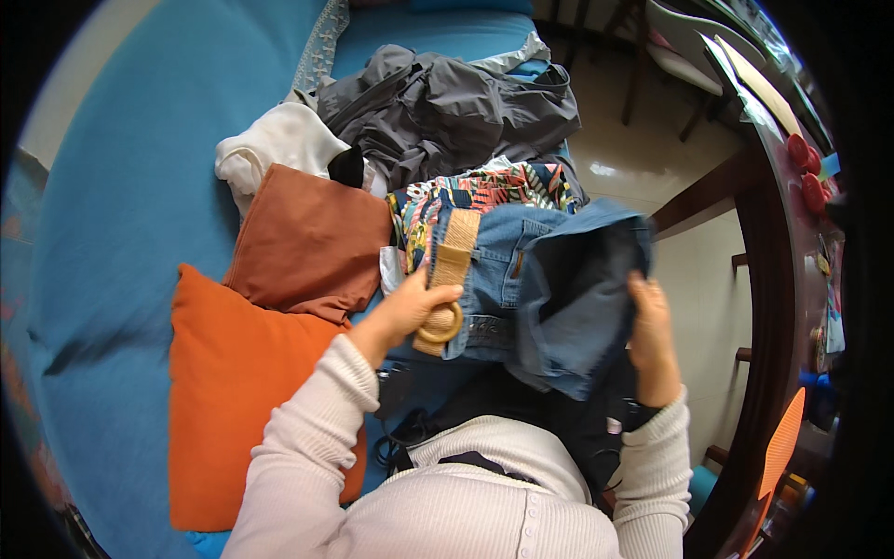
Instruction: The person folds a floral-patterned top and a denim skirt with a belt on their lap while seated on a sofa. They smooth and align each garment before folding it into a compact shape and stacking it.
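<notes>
Blue denim shorts or a skirt (492,279) hang between my two hands in front of my lap. My left hand (412,307) grips the waist end, thumb over a woven straw-coloured belt (454,258) with a round ring buckle (441,325). At the other end, my right hand (649,321) holds the hem edge, its fingers partly hidden behind the cloth and blurred. The denim gapes there, showing a dark inside. Just beyond it lies a colourful patterned garment (489,189), partly covered by the denim.
A folded rust-brown cloth (314,237) lies left, near an orange cushion (237,405). White fabric (279,143) and a crumpled dark grey garment (447,105) rest farther back on the blue sofa (133,209). At right stands a dark wooden table (775,279) bearing several items; a chair (681,63) is behind.
</notes>
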A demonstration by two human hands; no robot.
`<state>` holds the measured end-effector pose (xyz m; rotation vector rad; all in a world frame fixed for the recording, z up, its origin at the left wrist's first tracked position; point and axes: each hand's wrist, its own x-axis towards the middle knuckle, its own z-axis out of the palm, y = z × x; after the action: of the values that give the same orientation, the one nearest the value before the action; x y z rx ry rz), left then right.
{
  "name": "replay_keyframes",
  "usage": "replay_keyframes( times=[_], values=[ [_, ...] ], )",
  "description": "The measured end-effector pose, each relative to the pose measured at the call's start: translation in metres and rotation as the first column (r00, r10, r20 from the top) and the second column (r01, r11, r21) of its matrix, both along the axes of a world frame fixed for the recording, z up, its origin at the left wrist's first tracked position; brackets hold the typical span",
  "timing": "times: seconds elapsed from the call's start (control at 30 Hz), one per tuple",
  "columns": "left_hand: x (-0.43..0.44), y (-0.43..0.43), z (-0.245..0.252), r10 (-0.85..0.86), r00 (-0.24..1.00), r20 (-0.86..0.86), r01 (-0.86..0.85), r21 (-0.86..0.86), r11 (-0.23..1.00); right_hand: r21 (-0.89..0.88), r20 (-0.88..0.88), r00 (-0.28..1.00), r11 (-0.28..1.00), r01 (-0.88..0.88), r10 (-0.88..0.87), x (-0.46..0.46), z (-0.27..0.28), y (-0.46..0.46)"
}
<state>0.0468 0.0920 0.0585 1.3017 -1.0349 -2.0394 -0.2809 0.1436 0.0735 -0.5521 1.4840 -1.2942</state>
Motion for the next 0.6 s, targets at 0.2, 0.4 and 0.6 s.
replay_keyframes(
  times=[0.2,0.4,0.6],
  values=[
    [0.073,-0.018,0.074,0.145,0.982,-0.123,-0.161,-0.134,0.978,-0.257,0.172,0.971,0.959,-0.117,0.165,-0.110,0.044,0.038],
    [0.112,-0.034,0.037,0.345,0.844,0.410,-0.259,-0.250,0.933,0.214,0.257,0.952,0.970,0.112,-0.167,-0.134,-0.057,0.028],
    [0.089,-0.033,0.007,0.640,0.580,0.503,0.025,-0.797,0.604,0.201,0.202,0.978,0.976,-0.084,0.043,-0.126,-0.095,0.039]
  ],
)
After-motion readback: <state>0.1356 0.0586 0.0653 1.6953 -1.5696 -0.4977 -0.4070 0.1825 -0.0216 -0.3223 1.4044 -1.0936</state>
